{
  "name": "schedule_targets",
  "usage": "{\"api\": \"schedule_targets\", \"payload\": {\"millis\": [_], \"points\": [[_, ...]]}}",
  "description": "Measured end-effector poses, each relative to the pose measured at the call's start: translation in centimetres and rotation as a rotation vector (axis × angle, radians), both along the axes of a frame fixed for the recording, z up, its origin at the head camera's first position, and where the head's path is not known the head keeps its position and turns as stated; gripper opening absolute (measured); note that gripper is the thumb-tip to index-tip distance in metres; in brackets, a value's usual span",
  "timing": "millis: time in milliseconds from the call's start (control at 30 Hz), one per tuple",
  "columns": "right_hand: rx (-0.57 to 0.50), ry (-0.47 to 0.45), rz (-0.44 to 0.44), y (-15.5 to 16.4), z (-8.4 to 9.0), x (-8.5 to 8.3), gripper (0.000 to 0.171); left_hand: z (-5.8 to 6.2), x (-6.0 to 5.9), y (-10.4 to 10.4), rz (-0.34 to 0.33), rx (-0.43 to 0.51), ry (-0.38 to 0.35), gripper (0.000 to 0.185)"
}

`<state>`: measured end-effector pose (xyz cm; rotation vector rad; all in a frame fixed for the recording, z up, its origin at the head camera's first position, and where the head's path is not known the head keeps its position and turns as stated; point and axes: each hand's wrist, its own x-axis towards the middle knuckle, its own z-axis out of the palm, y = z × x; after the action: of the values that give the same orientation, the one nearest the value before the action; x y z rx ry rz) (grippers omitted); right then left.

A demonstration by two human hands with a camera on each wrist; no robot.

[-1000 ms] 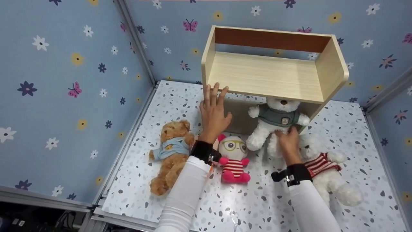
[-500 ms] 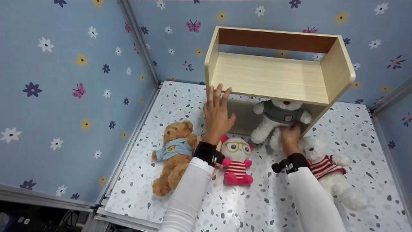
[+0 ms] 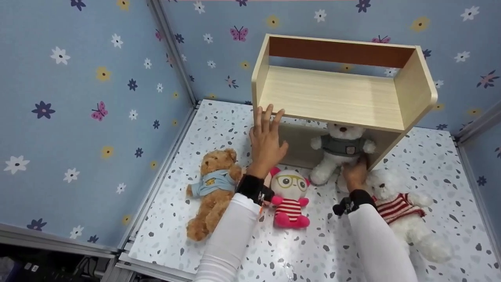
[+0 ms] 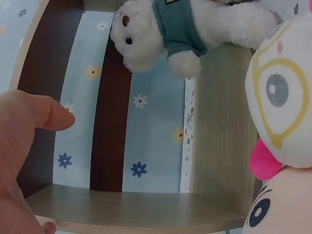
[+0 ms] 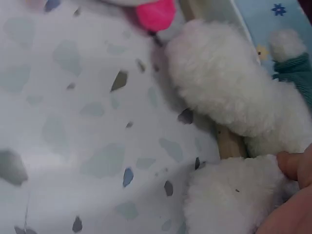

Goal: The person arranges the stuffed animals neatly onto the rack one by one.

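A white teddy bear in a grey-green sweater (image 3: 339,145) sits in the lower compartment of a pale wooden shelf (image 3: 332,92), legs sticking out at the front. My right hand (image 3: 355,173) grips one of its legs low down. In the right wrist view, thumb and fingers of that hand (image 5: 295,204) meet the white fur beside the other leg (image 5: 214,73). My left hand (image 3: 267,147) rests with spread, straight fingers on the shelf's left front edge. The left wrist view shows the bear's head and sweater (image 4: 178,29) inside the compartment, across from my left thumb.
A brown teddy bear in a blue shirt (image 3: 214,182) lies on the left. Between my arms is a pink-and-white plush with yellow glasses (image 3: 290,188), overlapping another plush (image 4: 282,204). A white bear in a red-striped sweater (image 3: 399,207) lies on the right, partly behind my right arm.
The bear in the grey-green sweater has gone back under the upper board, then shifted slightly left, and more of its face shows. My left hand stays on the shelf edge.
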<state>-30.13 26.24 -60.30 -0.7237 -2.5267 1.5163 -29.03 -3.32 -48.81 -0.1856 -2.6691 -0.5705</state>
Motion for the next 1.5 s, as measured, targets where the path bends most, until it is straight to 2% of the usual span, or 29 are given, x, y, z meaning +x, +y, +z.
{"api": "schedule_targets", "payload": {"millis": [167, 233, 367, 467, 633, 933, 1033, 1233, 1500], "points": [[0.130, 0.017, 0.009, -0.3, -0.5, 0.5, 0.075, 0.0, 0.0, 0.0, 0.003, 0.009, 0.007, 0.096], [0.208, 0.034, 0.012, -0.4, -0.7, 0.8, 0.062, 0.0, -0.1, 0.1, 0.004, 0.000, -0.001, 0.095], [0.328, 0.089, 0.028, -0.6, -1.5, 1.3, 0.024, 0.0, 0.0, 0.4, -0.004, -0.008, -0.013, 0.094], [0.366, 0.147, 0.030, -0.7, -2.4, 1.4, 0.015, -0.2, 0.0, 0.4, -0.010, 0.001, -0.009, 0.094], [0.439, 0.214, 0.083, -1.0, -3.4, 1.7, 0.015, -0.3, 0.1, 0.3, -0.013, 0.014, -0.002, 0.095], [0.484, 0.177, 0.176, -1.1, -3.8, 1.7, 0.022, -0.2, 0.1, 0.2, 0.007, 0.001, 0.000, 0.096], [0.455, 0.123, 0.217, -1.0, -3.5, 1.7, 0.030, -0.1, 0.1, 0.3, 0.006, 0.000, 0.000, 0.097], [0.375, -0.061, 0.319, -1.0, -2.4, 1.4, 0.050, 0.2, 0.1, 0.2, 0.017, -0.012, -0.017, 0.097], [0.369, -0.204, 0.443, -0.4, -0.9, 0.5, 0.059, 0.3, 0.4, 0.2, 0.014, -0.002, -0.018, 0.095]]}}
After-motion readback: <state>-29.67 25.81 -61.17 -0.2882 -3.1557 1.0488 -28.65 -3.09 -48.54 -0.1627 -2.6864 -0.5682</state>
